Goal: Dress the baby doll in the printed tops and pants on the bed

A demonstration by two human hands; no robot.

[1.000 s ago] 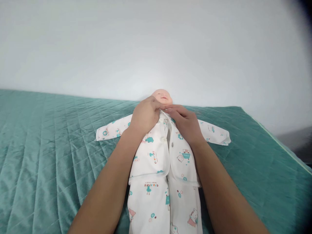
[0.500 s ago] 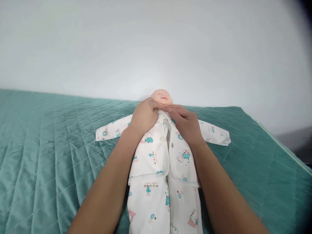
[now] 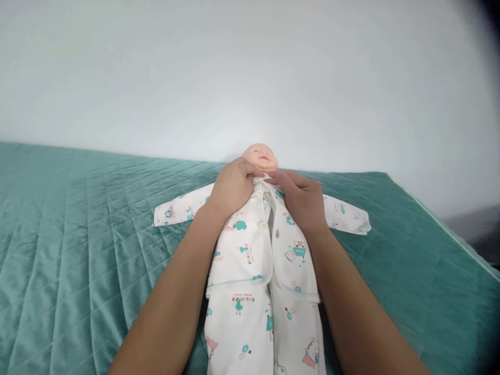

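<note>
A baby doll (image 3: pixel 259 156) lies on its back, head at the far end, wearing a white printed baby jacket (image 3: pixel 244 265) over matching trousers (image 3: pixel 240 336). At the collar, my left hand (image 3: pixel 234 185) pinches the jacket's left edge. Opposite it, my right hand (image 3: pixel 302 198) has thumb and fingers closed on the other collar edge. Below the hands the jacket's front hangs slightly parted, with a button (image 3: pixel 263 225) on the left panel and a small snap (image 3: pixel 277 234) on the right one. Both sleeves stretch out sideways. My fingertips partly cover the neckline.
A green quilted cover (image 3: pixel 86 250) spreads under the doll. Behind the doll's head stands a pale wall (image 3: pixel 250 73). The cover's piped edge (image 3: pixel 445 226) slants down along the right side, with a dark area beyond it.
My right hand has shifted slightly to the right, so its fingertips are now a little apart from the left hand's. Both hands stay at the collar.
</note>
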